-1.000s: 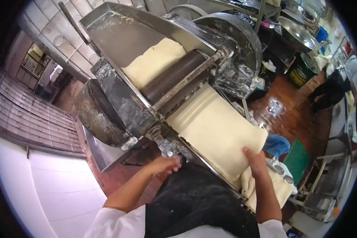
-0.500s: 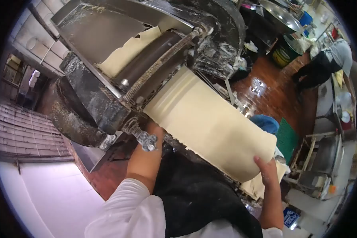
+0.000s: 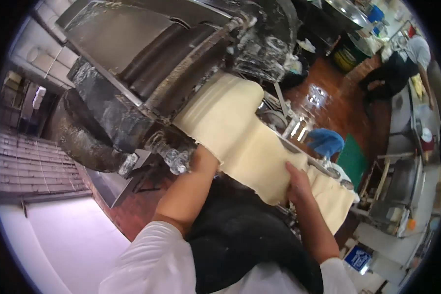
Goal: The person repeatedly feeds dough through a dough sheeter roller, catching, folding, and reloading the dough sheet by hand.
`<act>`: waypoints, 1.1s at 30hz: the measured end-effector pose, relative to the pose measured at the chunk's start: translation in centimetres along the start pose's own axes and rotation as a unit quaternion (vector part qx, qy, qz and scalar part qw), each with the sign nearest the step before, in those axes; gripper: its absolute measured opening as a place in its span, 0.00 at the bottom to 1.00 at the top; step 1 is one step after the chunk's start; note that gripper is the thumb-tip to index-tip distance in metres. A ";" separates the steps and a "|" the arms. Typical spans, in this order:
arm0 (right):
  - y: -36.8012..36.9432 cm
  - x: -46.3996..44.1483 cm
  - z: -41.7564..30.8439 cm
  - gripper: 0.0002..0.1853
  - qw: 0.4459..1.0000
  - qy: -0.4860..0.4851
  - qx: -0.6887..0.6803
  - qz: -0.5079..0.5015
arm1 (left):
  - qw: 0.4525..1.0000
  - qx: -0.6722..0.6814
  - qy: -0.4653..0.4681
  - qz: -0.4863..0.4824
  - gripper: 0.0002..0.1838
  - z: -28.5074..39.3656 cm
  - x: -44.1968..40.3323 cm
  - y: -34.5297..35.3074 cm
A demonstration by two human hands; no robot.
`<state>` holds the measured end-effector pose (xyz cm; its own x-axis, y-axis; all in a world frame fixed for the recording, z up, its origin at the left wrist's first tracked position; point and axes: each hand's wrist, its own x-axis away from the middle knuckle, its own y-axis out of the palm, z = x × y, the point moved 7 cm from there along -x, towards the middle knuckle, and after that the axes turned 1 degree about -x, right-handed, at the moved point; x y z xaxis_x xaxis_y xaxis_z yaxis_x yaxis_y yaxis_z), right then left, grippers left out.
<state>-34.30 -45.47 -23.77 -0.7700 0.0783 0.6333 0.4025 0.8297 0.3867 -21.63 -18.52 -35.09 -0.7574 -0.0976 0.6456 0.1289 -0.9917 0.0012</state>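
Dough sheet stretched from the grip of the right hand up-left toward the dark rollers, thumb and fingers pinching its near edge. Left of that grip, the left hand reached underneath, fingers hidden, hold impossible to tell. Beyond lay a blue cloth.

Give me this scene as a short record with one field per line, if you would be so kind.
Dough sheet: pale, wide, uneven on top, beside the machine's roller
Roller: dark, between the metal tray and the dough sheet
Left forearm: reaching under the dough's edge, hand hidden
Right hand: on the dough, thumb uppermost, other fingers mostly hidden
Floor: blue cloth near green mat
Background: another person, bending
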 end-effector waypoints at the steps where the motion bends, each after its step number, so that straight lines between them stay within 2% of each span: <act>1: 1.2 -0.4 0.3 0.22 1.000 0.018 -0.010 -0.015 | 0.999 -0.032 0.015 0.006 0.18 0.2 0.0 -0.1; 5: 5.3 -2.3 1.8 0.26 0.991 0.066 -0.071 -0.088 | 0.969 -0.217 0.111 0.033 0.17 1.4 0.9 0.6; 9: 8.1 -1.2 0.7 0.31 0.955 0.074 -0.234 -0.164 | 0.856 -0.432 0.284 0.023 0.16 3.7 5.1 5.4; 10: 7.2 -1.1 0.5 0.31 0.963 0.062 -0.221 -0.140 | 0.821 -0.465 0.331 0.009 0.16 4.0 6.8 7.5; 13: 4.1 -0.1 0.1 0.32 0.982 0.019 -0.174 -0.074 | 0.737 -0.492 0.451 -0.107 0.16 4.5 13.3 14.6; 14: 2.4 0.4 -0.2 0.32 0.987 -0.003 -0.152 -0.050 | 0.729 -0.468 0.473 -0.161 0.15 4.9 15.6 16.7; 15: 0.4 1.6 -0.6 0.31 0.992 -0.012 -0.127 0.020 | 0.743 -0.411 0.475 -0.230 0.15 5.5 18.2 18.3; 16: -0.5 3.7 -1.7 0.31 0.992 -0.009 -0.102 0.073 | 0.791 -0.317 0.417 -0.316 0.14 6.0 19.9 19.1; 17: -3.4 4.8 -2.3 0.32 0.995 -0.066 -0.064 0.023 | 0.674 -0.389 0.544 -0.313 0.15 7.6 23.8 20.3; 18: -4.6 6.2 -3.2 0.32 0.993 -0.094 -0.036 0.057 | 0.647 -0.430 0.501 -0.381 0.18 6.6 24.0 21.3; 19: -6.5 7.2 -3.4 0.32 0.991 -0.101 -0.032 0.080 | 0.608 -0.417 0.522 -0.429 0.19 7.2 25.8 21.1; 21: -9.9 9.1 -4.6 0.33 0.983 -0.114 -0.058 0.130 | 0.570 -0.398 0.550 -0.463 0.23 6.9 27.4 19.8; 23: -13.9 10.4 -5.4 0.36 0.983 -0.084 -0.100 0.126 | 0.582 -0.390 0.565 -0.436 0.33 4.7 25.8 18.2; 26: -20.5 11.3 -5.2 0.35 0.982 -0.028 -0.120 0.140 | 0.632 -0.487 0.459 -0.390 0.39 0.6 18.3 16.2; 27: -22.8 11.3 -4.6 0.34 0.981 -0.008 -0.117 0.152 | 0.659 -0.548 0.385 -0.343 0.41 -0.6 15.2 15.0; 28: -26.5 11.1 -4.1 0.33 0.976 0.006 0.004 0.216 | 0.677 -0.603 0.307 -0.290 0.42 -1.7 12.2 13.3; 29: -30.4 10.6 -3.7 0.31 0.953 0.020 0.127 0.275 | 0.692 -0.600 0.300 -0.265 0.43 -2.0 10.2 12.1; 30: -32.4 10.6 -4.0 0.30 0.911 0.033 0.249 0.327 | 0.707 -0.597 0.294 -0.240 0.44 -2.2 8.1 10.8; 31: -31.1 11.3 -6.0 0.24 0.824 0.063 0.398 0.397 | 0.719 -0.592 0.298 -0.211 0.45 -2.5 5.8 9.8; 33: -28.0 11.1 -9.1 0.20 0.685 -0.186 0.540 0.453 | 0.743 -0.580 0.306 -0.136 0.48 -1.5 2.6 7.6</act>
<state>-49.57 -72.82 -21.49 -0.5998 0.8001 -0.0063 0.3524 0.2571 -0.8998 -23.54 -26.41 -34.54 -0.8493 0.4510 0.2742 -0.4517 -0.3523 -0.8196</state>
